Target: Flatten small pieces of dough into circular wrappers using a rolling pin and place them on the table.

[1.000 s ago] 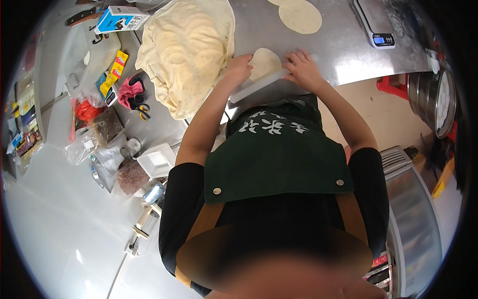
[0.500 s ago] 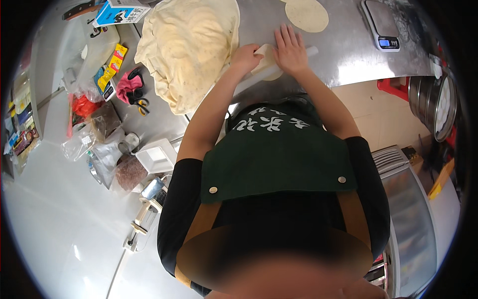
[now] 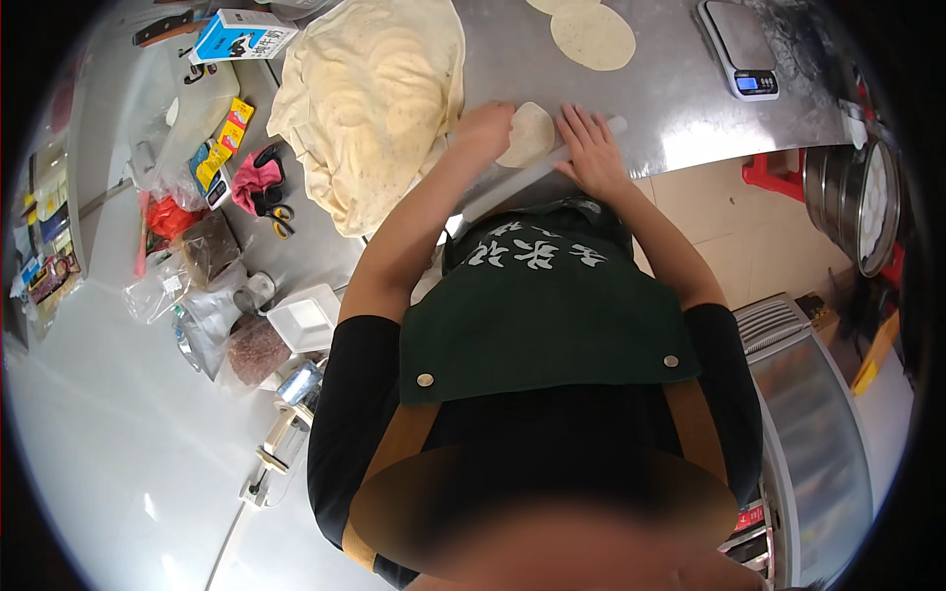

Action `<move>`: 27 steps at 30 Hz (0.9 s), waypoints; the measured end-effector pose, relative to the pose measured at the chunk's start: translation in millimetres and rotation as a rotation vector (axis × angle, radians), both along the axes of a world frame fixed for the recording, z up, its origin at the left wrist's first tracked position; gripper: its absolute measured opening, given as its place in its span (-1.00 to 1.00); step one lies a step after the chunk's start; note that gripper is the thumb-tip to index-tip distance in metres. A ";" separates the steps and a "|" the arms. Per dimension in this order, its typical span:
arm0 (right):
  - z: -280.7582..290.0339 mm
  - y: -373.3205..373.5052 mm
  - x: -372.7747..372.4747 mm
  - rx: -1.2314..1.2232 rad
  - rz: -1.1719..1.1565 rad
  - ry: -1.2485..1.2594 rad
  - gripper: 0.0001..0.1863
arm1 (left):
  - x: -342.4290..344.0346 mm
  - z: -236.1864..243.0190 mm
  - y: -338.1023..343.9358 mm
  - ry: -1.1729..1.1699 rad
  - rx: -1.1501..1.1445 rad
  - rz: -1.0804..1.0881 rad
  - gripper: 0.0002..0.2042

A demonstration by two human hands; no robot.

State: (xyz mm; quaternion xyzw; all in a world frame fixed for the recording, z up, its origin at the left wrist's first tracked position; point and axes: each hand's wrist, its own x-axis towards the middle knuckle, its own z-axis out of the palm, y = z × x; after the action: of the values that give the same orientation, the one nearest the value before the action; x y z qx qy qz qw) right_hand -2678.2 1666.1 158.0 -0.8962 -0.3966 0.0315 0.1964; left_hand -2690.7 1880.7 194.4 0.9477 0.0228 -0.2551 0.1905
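Observation:
A small flat round of dough (image 3: 529, 136) lies on the steel worktop in front of me. My left hand (image 3: 483, 132) has its fingers closed at the round's left edge. The white rolling pin (image 3: 512, 188) slants along the near side of the dough, closer to my apron. Across its right part rests my right hand (image 3: 591, 150), palm down with fingers stretched out. Farther off, a larger rolled dough round (image 3: 593, 37) partly overlaps another pale round (image 3: 562, 5) at the picture's top edge. Left of my hands spreads a big cream cloth (image 3: 365, 108), bulging over what lies under it.
A digital scale (image 3: 737, 49) stands at the back right of the steel worktop (image 3: 670, 98). Scissors (image 3: 282, 221), a pink cloth (image 3: 256, 183), a milk carton (image 3: 241, 37) and a white tray (image 3: 304, 317) are on the left. A metal steamer (image 3: 852, 207) is at the right.
The rolling pin has come nearer to me, off the small round, which now shows more fully. My right hand has moved nearer with it; the left stays at the dough's edge.

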 end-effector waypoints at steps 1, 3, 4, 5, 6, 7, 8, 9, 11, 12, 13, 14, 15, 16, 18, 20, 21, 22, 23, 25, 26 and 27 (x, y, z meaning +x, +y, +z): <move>-0.6 -15.0 -6.6 -0.034 0.075 0.012 -0.47 | -3.8 4.9 -4.5 -0.063 0.016 -0.042 -0.77; -0.8 -33.5 -12.1 -0.068 0.137 0.028 -0.53 | -11.1 25.9 -15.4 -0.060 -0.053 -0.009 -0.79; 0.2 -40.1 -12.6 -0.084 0.151 0.058 -0.58 | -11.4 33.4 -19.5 -0.059 -0.122 0.032 -0.80; 1.4 -45.8 -13.3 -0.099 0.165 0.088 -0.63 | -12.3 28.0 -19.2 -0.056 -0.124 0.020 -0.80; 7.6 -48.9 -12.1 -0.096 0.162 0.087 -0.63 | -15.1 22.2 -15.0 -0.178 -0.224 0.126 -0.81; 15.6 -51.9 -10.4 -0.083 0.145 0.112 -0.63 | -16.5 16.9 -10.1 -0.300 -0.324 0.232 -0.81; 21.1 -52.9 -8.5 -0.068 0.128 0.136 -0.64 | -16.7 11.2 -4.7 -0.300 -0.321 0.229 -0.81; 23.1 -53.9 -6.4 -0.068 0.125 0.135 -0.64 | -14.9 8.5 -1.3 -0.171 -0.262 0.206 -0.79; 24.4 -51.7 -0.8 -0.041 0.095 0.111 -0.63 | -15.3 -5.2 7.9 -0.043 -0.198 0.184 -0.77; 23.9 -48.0 3.0 -0.039 0.090 0.111 -0.63 | -17.4 -10.8 11.9 -0.021 -0.174 0.155 -0.73; 22.1 -41.5 8.8 -0.044 0.114 0.097 -0.63 | -19.7 -16.5 15.4 0.001 -0.150 0.127 -0.70; 19.3 -34.0 13.8 -0.049 0.139 0.083 -0.64 | -20.5 -22.4 19.2 0.002 -0.147 0.125 -0.70; 13.6 -28.7 14.9 -0.049 0.131 0.093 -0.64 | -17.9 -17.4 17.4 0.038 -0.155 0.099 -0.70; 9.8 -21.2 19.2 -0.060 0.156 0.091 -0.64 | -15.5 -13.2 17.3 0.066 -0.162 0.079 -0.70; 4.0 -4.8 24.3 -0.070 0.183 0.090 -0.63 | -12.7 -15.4 19.1 0.022 -0.180 0.049 -0.70; -2.7 9.7 23.2 -0.050 0.082 -0.080 -0.58 | -8.4 -17.6 20.0 -0.022 -0.200 0.022 -0.70; -5.0 13.2 19.1 -0.049 0.085 -0.074 -0.58 | -4.3 -14.1 18.7 0.022 -0.282 0.124 -0.71; -6.6 15.6 14.0 -0.032 -0.028 -0.105 -0.56 | -1.2 -12.0 17.1 0.066 -0.365 0.227 -0.72; -8.1 17.1 8.8 -0.017 -0.143 -0.137 -0.53 | 0.5 -13.0 15.9 0.072 -0.365 0.230 -0.72; -11.3 14.2 1.2 -0.040 -0.145 -0.128 -0.53 | 6.5 -17.2 15.1 0.086 -0.433 0.306 -0.73; -12.8 13.1 -0.1 -0.063 -0.153 -0.122 -0.51 | 9.4 -18.8 15.2 0.086 -0.433 0.311 -0.73; -11.6 20.2 6.8 -0.067 -0.155 -0.119 -0.51 | 11.3 -21.8 13.7 0.081 -0.406 0.278 -0.74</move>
State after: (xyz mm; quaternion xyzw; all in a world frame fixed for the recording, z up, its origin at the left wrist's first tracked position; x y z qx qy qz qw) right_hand -2671.4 1686.3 146.4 -0.9306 -0.3356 -0.0240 0.1441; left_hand -2679.4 1894.4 172.6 0.8668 0.1087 -0.2637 0.4090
